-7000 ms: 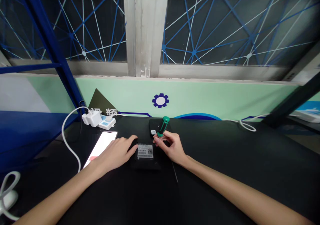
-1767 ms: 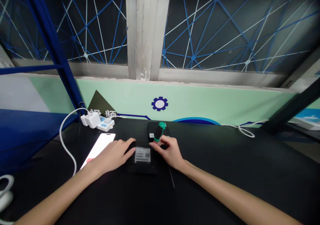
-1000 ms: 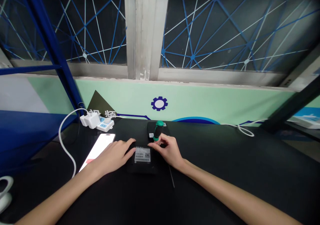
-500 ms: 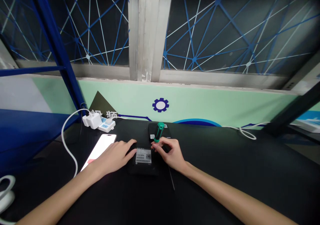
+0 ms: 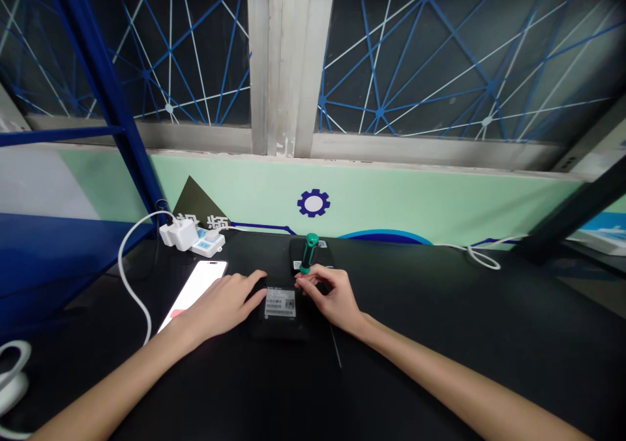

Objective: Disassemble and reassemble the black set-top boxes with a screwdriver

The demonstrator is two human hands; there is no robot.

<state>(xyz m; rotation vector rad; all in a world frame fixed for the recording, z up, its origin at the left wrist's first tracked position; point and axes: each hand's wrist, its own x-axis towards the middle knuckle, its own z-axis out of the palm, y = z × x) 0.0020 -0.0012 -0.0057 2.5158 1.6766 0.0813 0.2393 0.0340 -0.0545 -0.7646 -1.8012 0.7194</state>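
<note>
A black flat device (image 5: pixel 281 329) with a white printed label lies on the dark table in front of me. My left hand (image 5: pixel 232 303) rests against its left side, fingers stretched out and apart. Between the thumb and fingers of my right hand (image 5: pixel 332 294) is a screwdriver (image 5: pixel 310 253) with a green and black handle, held nearly upright over the device's upper right corner. Its tip is hidden by the fingers and the dark surface. A thin dark rod (image 5: pixel 335 346) lies on the table below my right hand.
Behind the screwdriver lies a second black device (image 5: pixel 296 248) with small labels. A phone with a lit screen (image 5: pixel 195 288) lies left, partly under my left forearm. A white power strip (image 5: pixel 208 242) with a plug and white cable (image 5: pixel 120 258) stands at the back left. Another white cable (image 5: pixel 482 258) lies back right.
The screwdriver's handle has tilted slightly and shifted a little to the left. Both hands stay at the device in nearly the same pose.
</note>
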